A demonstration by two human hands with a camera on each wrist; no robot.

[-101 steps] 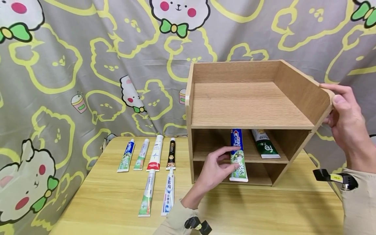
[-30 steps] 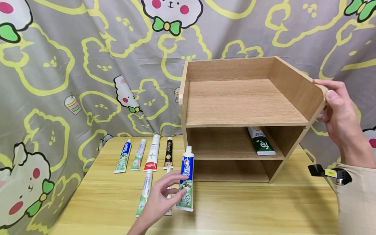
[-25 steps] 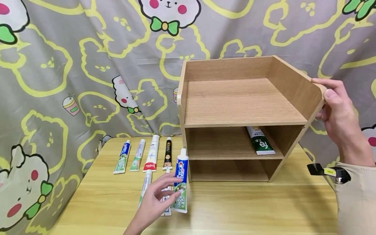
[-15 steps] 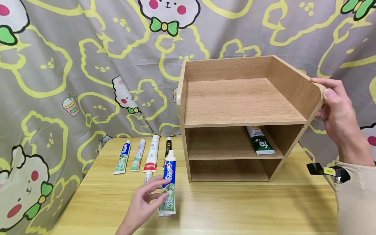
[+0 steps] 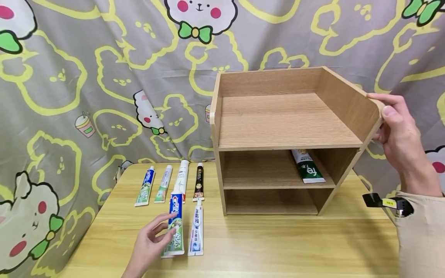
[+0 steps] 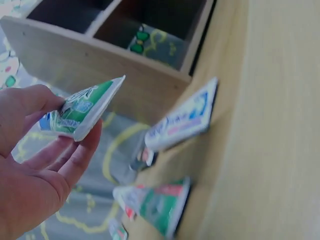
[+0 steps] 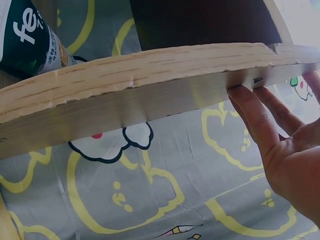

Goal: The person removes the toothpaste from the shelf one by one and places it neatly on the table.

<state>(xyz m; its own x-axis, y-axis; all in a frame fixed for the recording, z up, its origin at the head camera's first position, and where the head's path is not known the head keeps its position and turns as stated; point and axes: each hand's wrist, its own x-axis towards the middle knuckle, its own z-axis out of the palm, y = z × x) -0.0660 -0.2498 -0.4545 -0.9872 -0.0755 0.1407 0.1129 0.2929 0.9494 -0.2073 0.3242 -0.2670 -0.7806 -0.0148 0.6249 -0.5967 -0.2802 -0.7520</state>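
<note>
In the head view my left hand (image 5: 147,241) pinches a blue and green Crest toothpaste tube (image 5: 176,231) between thumb and fingers, cap end pointing away. It hangs over a white and green tube, of which only a sliver shows. The left wrist view also has this held toothpaste tube (image 6: 82,107), raised above the table. Beside it lies a white and blue toothpaste tube (image 5: 196,231). At the right, my right hand (image 5: 403,135) grips the front edge of the side panel of the wooden desk shelf (image 5: 288,123); its fingers (image 7: 255,120) press the outer face.
A dark green toothpaste tube (image 5: 308,168) lies on the shelf's middle level. In the back row on the table (image 5: 278,247) are a blue-green tube (image 5: 144,187), a small pale tube (image 5: 163,184), a Colgate tube (image 5: 182,175) and a black tube (image 5: 199,181). A patterned curtain (image 5: 114,77) hangs behind.
My left hand has drawn the Crest tube out of the shelf's middle level and carried it left, past the white and blue tube. My right hand keeps its hold on the shelf.
</note>
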